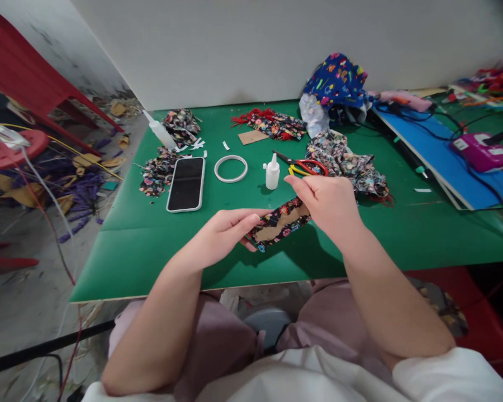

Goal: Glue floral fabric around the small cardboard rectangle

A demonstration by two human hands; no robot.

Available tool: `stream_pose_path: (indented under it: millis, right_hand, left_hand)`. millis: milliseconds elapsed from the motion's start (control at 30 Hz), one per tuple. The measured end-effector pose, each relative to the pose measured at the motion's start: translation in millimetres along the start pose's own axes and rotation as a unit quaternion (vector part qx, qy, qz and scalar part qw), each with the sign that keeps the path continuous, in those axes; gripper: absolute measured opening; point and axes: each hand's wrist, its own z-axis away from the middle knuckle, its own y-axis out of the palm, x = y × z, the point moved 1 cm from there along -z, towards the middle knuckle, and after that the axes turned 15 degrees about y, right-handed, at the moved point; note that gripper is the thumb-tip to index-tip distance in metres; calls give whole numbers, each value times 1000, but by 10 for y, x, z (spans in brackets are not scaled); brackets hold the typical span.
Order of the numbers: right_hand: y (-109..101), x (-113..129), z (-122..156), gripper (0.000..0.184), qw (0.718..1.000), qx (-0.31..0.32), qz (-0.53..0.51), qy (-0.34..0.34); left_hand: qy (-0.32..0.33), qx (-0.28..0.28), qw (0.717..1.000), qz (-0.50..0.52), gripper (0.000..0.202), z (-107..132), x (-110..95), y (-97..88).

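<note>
Between my hands, above the green tabletop, is a strip of brown cardboard edged with dark floral fabric (280, 224). My left hand (222, 234) grips its left end, thumb on top and fingers beneath. At the other end my right hand (329, 204) is closed on the strip, its fingers mostly hidden behind the back of the hand. Just beyond the strip stands a small white squeeze bottle (272, 172). Scissors with red handles (312, 166) lie beside my right hand, together with a yellow-handled tool (297, 171).
A phone (186, 184), a roll of white tape (231, 168) and another white bottle (159, 131) are on the green table (151, 251). Crumpled floral fabric (343, 159) lies right of centre. Farther right are a blue folder (436, 156), a pink glue gun (402, 100) and black cables.
</note>
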Motion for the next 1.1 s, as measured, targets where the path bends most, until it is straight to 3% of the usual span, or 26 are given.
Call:
stream_pose_path:
  millis: [133,367,533,733,967,1100]
  right_hand:
    - [-3,-17,-10,58,1000,-2,7,1]
    - [44,3,19,58,998,-9,65,-6]
    - [63,22,26,59,997,0,73,-19]
    - [37,9,10,59,997,-3,78,0]
    - [90,24,33,60,996,12,88,-9]
    - [85,42,34,57,995,22,100,-7]
  left_hand:
    - [-19,-9,999,-48,32,-7,-54,-8]
    - [-18,11,999,-46,34,-49,22,138]
    - [-1,23,999,-36,31,-33,60,114]
    - [-39,53,998,14,46,-18,-36,68]
    - [-19,7,996,-87,56,-57,32,248]
    - [-20,22,1000,-8,51,-33,98,226]
